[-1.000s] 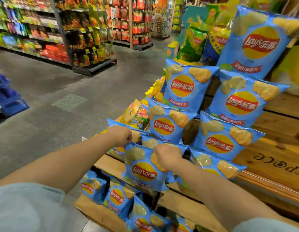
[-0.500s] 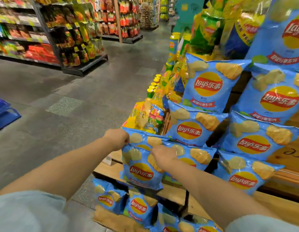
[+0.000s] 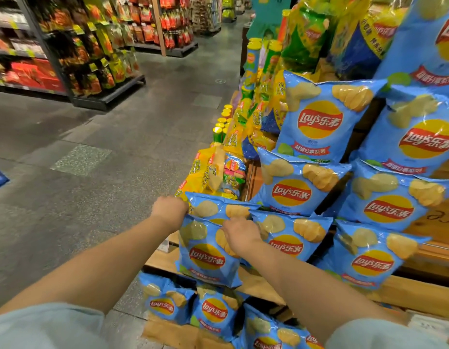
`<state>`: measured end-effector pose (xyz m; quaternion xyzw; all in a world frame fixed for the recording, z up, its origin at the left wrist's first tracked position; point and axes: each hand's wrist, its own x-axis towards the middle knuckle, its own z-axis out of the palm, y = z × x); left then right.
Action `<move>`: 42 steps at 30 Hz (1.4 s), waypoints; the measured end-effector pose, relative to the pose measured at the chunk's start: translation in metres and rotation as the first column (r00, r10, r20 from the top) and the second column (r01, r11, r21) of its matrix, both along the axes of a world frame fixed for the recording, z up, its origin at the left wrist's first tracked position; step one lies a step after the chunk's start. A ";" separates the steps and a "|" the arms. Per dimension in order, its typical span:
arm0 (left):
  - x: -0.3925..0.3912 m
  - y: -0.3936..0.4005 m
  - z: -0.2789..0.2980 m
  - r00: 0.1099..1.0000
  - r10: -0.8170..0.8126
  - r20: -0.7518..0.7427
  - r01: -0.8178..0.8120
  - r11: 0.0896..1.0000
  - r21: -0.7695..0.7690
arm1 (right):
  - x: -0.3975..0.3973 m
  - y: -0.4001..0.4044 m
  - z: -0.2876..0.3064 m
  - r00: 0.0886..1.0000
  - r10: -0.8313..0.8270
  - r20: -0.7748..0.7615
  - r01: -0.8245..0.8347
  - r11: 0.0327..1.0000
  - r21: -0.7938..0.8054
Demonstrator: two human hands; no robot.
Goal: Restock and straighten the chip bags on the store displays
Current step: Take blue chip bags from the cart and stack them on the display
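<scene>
A: Where does the front blue chip bag [image 3: 208,250] stand?
B: On the wooden shelf [image 3: 258,280], at 9 o'clock of the neighbouring blue bag [image 3: 291,235].
A: And the hands?
B: The left hand [image 3: 170,210] grips its top left corner, fingers curled out of sight; the right hand [image 3: 239,233] lies over the top right corner, fingers hidden behind the foil, so the grip cannot be judged.
A: Cut off?
B: The lowest bags [image 3: 213,316], at 6 o'clock.
</scene>
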<state>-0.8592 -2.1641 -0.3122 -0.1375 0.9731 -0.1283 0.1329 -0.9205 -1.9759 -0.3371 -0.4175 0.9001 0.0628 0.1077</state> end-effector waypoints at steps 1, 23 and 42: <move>0.000 -0.002 -0.002 1.000 0.008 0.001 -0.008 1.000 0.008 | 0.003 -0.001 0.000 1.000 -0.007 -0.005 0.007 1.000 -0.004; 0.006 0.072 0.011 0.980 -0.021 -0.197 0.073 0.964 0.258 | 0.034 0.024 0.013 0.982 -0.190 0.012 0.181 0.910 -0.374; -0.030 0.275 0.052 0.912 -0.233 -0.338 0.354 0.864 0.359 | 0.031 0.204 0.072 0.680 -0.727 0.095 0.694 0.597 -0.404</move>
